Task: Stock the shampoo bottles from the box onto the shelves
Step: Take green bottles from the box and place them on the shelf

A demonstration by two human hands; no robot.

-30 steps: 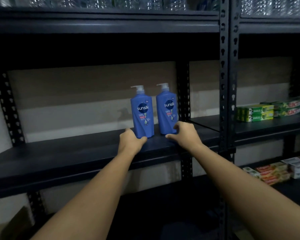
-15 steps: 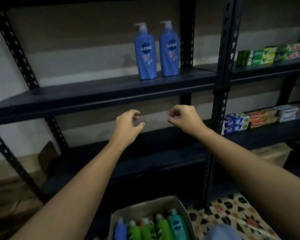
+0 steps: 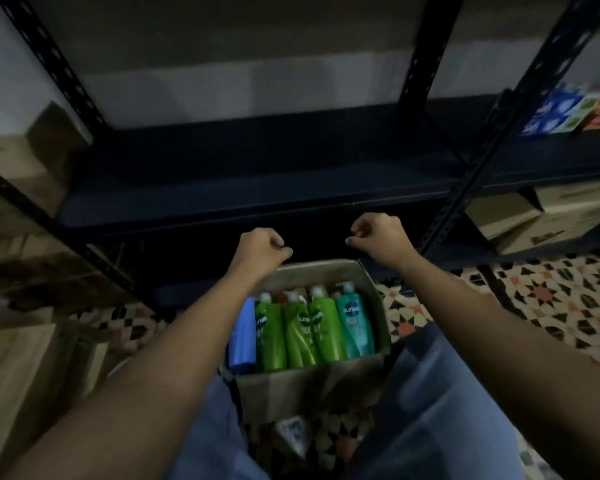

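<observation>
An open cardboard box (image 3: pixel 309 386) stands on the floor between my knees. Inside it stand a blue shampoo bottle (image 3: pixel 242 337), three green shampoo bottles (image 3: pixel 298 336) and a teal one (image 3: pixel 355 327). My left hand (image 3: pixel 260 249) hovers over the box's far left corner. My right hand (image 3: pixel 378 237) hovers over the far right corner. Both hands have loosely curled fingers and hold nothing. A dark low shelf (image 3: pixel 239 195) runs just beyond them, with nothing on the part I see.
Black perforated uprights (image 3: pixel 465 188) frame the shelf bay. Toothpaste cartons (image 3: pixel 561 112) lie on the neighbouring shelf at upper right. Cardboard boxes (image 3: pixel 541 216) sit under it, and more cartons (image 3: pixel 14 168) stand at left. Patterned floor tiles (image 3: pixel 551 299) surround the box.
My hands let go of the two blue bottles on the upper shelf and dropped toward the box. My view tilted down, so that shelf has left the frame.
</observation>
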